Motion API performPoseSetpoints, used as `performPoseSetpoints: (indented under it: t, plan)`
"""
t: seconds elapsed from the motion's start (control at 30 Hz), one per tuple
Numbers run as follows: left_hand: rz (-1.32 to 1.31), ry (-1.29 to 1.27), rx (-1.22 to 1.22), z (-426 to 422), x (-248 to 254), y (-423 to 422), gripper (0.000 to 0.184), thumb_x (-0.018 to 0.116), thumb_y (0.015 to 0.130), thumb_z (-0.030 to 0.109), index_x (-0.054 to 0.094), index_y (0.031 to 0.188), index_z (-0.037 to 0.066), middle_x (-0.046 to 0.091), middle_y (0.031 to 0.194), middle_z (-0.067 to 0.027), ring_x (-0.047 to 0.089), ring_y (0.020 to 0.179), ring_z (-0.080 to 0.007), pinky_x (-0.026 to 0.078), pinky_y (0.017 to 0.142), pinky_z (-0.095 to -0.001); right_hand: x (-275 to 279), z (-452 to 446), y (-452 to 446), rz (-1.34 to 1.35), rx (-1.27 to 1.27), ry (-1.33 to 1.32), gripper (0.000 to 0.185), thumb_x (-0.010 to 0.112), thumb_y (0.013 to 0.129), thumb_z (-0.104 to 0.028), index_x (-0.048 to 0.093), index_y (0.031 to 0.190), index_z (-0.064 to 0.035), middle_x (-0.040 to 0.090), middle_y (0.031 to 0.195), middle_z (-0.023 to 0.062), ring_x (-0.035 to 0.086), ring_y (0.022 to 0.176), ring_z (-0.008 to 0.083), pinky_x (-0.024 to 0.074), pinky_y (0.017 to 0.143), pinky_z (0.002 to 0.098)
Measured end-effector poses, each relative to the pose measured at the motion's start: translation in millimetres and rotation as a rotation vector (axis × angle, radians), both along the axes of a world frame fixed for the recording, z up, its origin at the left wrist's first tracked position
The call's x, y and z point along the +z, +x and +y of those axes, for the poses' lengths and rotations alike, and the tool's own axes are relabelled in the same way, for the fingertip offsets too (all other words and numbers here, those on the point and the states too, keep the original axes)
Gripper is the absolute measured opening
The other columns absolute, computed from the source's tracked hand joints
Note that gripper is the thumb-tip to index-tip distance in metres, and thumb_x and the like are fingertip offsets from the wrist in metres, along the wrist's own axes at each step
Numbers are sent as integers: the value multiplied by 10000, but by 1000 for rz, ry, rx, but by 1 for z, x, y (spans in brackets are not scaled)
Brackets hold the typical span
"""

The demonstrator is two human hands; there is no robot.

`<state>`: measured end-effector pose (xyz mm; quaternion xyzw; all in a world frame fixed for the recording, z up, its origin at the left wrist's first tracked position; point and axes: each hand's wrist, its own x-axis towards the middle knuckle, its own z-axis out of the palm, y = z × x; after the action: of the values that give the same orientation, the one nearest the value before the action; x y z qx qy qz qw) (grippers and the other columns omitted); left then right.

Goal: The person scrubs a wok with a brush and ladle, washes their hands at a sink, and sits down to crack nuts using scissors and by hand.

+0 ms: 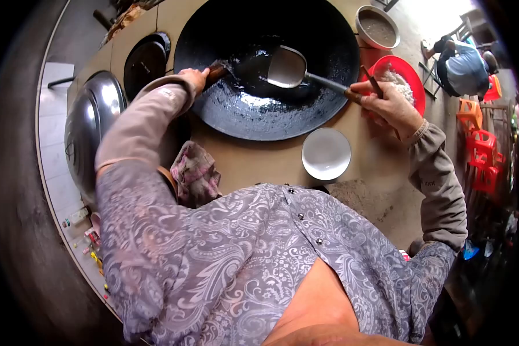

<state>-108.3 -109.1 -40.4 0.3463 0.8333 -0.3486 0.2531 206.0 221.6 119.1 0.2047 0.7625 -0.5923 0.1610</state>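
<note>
One domed, shiny lid (86,135) far left, then crumpled cloth (195,173). Left fingers (199,75) grip a wooden handle (217,71) at the slick wok (259,118); bare counter (248,158) edges the smooth bowl (326,154). Right fingers (375,104) clutch the metal spatula (287,66), blade over the wok.
</note>
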Motion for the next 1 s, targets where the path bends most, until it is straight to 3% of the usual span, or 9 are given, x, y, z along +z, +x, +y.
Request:
performPoseSetpoints:
  t: [0.13, 0.3, 0.5, 0.67, 0.83, 0.87, 0.9, 0.97, 1.0]
  plan:
    - [-134, 302, 221, 61, -54, -8, 685, 661, 766, 207, 289, 1340, 177, 605, 1115, -198, 588, 1033, -365, 474, 877, -435, 0, 2, -2, -191, -23, -94, 370, 528, 850, -174, 525, 1172, 8, 580, 656, 39, 443, 453, 41, 339, 376, 188]
    - [-338, 316, 94, 77, 9, 34, 834, 644, 689, 241, 235, 1412, 167, 616, 1058, -224, 604, 975, -374, 491, 827, -421, -6, -2, -18, -275, -48, -228, 329, 539, 843, -166, 522, 1134, -15, 593, 689, 59, 445, 438, 54, 319, 357, 184]
    - [160, 448, 177, -3, 55, 6, 715, 580, 797, 147, 230, 1421, 155, 631, 993, -233, 641, 881, -368, 511, 782, -457, -36, -42, -51, -365, 96, -363, 254, 613, 845, -153, 565, 1042, -2, 592, 695, 67, 580, 545, 84, 445, 404, 197]
    - [371, 712, 182, 2, -92, -100, 596, 406, 903, 116, 183, 1445, 227, 615, 1013, -246, 638, 913, -369, 516, 766, -473, -43, -71, -60, -331, 302, -339, 391, 611, 821, -171, 498, 1152, 5, 588, 708, 46, 565, 508, 100, 409, 435, 197]
    - [83, 577, 162, 169, -78, -72, 663, 466, 878, 119, 157, 1444, 270, 623, 1059, -185, 633, 955, -329, 509, 797, -465, -43, -76, -54, -342, 379, -333, 360, 636, 796, -191, 526, 1092, -18, 540, 672, 6, 470, 509, 67, 374, 454, 207]
    - [14, 576, 91, 192, -78, -58, 710, 520, 849, 135, 157, 1443, 272, 624, 1067, -176, 631, 959, -325, 509, 802, -459, -49, -80, -47, -277, 298, -391, 161, 629, 777, -173, 534, 842, -60, 433, 568, -10, 377, 446, 77, 276, 406, 237]
    - [-58, 570, 19, 205, -83, -43, 758, 574, 821, 151, 157, 1443, 274, 626, 1076, -168, 630, 962, -321, 509, 808, -452, -51, -83, -44, -284, 240, -397, 154, 631, 764, -171, 536, 827, -69, 430, 563, -16, 373, 446, 75, 270, 407, 230]
    - [-192, 538, -169, 204, -104, -34, 852, 660, 760, 184, 155, 1441, 273, 628, 1081, -162, 623, 972, -325, 509, 819, -430, -47, -85, -44, -325, 233, -345, 376, 638, 757, -200, 528, 1084, -49, 507, 666, -6, 417, 504, 46, 320, 438, 203]
    - [-230, 507, -234, 195, -92, -29, 866, 670, 750, 194, 154, 1441, 270, 632, 1067, -158, 621, 973, -324, 506, 822, -423, -51, -85, -43, -356, 167, -337, 339, 643, 745, -204, 550, 1034, -55, 501, 648, -13, 405, 484, 47, 305, 420, 209]
